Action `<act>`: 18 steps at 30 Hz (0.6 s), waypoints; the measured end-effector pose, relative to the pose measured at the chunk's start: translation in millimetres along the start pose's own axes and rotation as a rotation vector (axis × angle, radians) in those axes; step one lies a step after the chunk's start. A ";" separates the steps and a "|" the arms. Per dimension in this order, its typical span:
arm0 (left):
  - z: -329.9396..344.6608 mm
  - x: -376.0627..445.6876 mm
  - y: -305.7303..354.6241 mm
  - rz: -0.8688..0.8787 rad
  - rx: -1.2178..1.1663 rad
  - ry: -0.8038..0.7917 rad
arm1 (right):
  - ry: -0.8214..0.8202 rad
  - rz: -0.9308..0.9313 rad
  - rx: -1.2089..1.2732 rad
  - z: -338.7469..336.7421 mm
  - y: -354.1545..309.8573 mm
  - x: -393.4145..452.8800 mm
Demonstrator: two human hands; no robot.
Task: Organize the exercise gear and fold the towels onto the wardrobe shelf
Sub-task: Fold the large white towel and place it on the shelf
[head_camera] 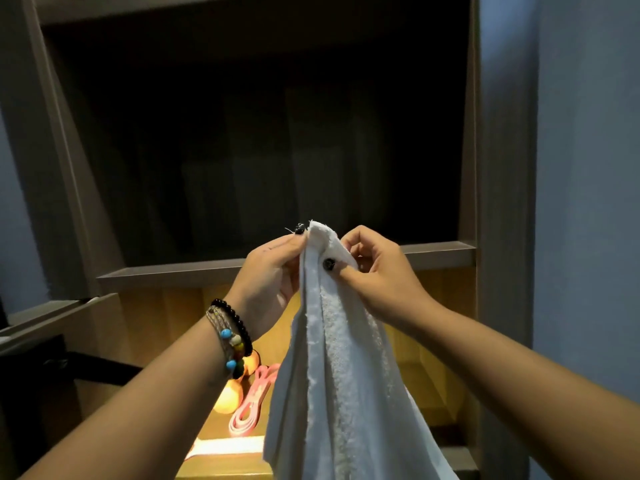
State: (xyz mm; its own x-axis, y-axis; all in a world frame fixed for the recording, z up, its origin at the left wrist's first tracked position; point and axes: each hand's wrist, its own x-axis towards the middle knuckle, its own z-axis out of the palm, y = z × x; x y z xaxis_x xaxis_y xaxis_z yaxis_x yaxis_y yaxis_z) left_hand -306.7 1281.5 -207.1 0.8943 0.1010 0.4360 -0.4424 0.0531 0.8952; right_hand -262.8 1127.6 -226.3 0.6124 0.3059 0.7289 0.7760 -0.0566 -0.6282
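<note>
As we face the wardrobe shelf, both hands pinch one white towel.
Left hand and right hand clamp its top edge together; it hangs before the lit compartment holding a pink band.

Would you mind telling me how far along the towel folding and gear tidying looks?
Done: a pink resistance band and orange gear lie on the lit lower shelf. In hand: both hands, left and right, pinch the hanging white towel. Left: folding and shelving it.
</note>
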 end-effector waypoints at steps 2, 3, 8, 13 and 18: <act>-4.1 -3.3 -0.3 0.023 -0.006 -0.028 | 0.027 -0.009 -0.006 6.2 1.0 4.0; -6.2 -5.3 -0.3 0.044 0.007 -0.043 | 0.043 -0.012 -0.001 8.9 1.6 6.0; -16.9 -8.0 -5.1 0.113 0.137 0.148 | 0.021 -0.001 0.044 27.2 2.6 8.3; -24.8 -3.8 -12.2 -0.023 0.084 0.257 | -0.033 0.213 0.113 48.3 24.3 -8.6; -45.5 -3.6 -8.1 -0.012 0.051 0.194 | -0.186 0.440 0.037 70.8 52.5 -42.5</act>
State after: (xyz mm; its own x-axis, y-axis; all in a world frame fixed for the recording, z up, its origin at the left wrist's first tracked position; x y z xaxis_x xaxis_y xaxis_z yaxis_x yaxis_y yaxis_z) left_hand -309.4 1325.9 -220.1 0.8674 0.2902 0.4041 -0.4237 0.0050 0.9058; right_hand -258.8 1178.9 -309.6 0.8415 0.4255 0.3329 0.4412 -0.1857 -0.8780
